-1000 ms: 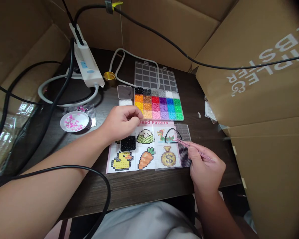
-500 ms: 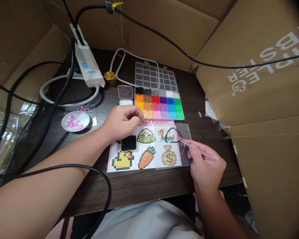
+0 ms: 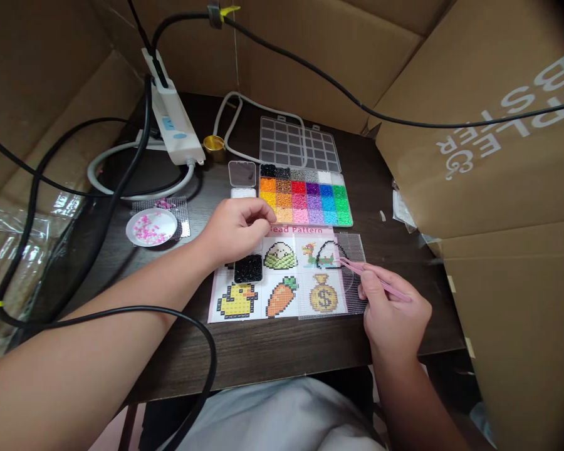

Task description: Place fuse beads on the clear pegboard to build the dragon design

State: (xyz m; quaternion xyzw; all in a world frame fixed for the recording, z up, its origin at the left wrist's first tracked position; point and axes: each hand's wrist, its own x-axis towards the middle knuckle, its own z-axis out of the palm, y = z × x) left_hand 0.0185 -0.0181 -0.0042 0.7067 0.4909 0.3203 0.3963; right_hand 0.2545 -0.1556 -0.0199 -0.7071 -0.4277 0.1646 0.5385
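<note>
My right hand (image 3: 397,310) is closed around a pair of pink tweezers (image 3: 384,285). The tweezer tips rest over a clear pegboard (image 3: 356,275), beside a curved outline of black beads (image 3: 320,250). That board lies on the right part of a printed bead pattern sheet (image 3: 258,307), which shows a carrot, a money bag and other pictures. My left hand (image 3: 239,230) hovers over the top of the sheet with its fingers curled and fingertips together; whatever they pinch, if anything, is too small to see. Just below it stands a small open box of black beads (image 3: 248,268).
Behind the sheet lies an open sorting case of coloured beads (image 3: 305,199). At the left, a white dish (image 3: 151,227) holds pink and white beads. A power strip (image 3: 181,134), a gold cup (image 3: 214,147) and black cables (image 3: 211,351) surround the work area, with cardboard walls (image 3: 507,275) around.
The whole view has shifted slightly, so everything appears a little further right. Both hands stay almost in place, and the tweezers still point at the black bead outline.
</note>
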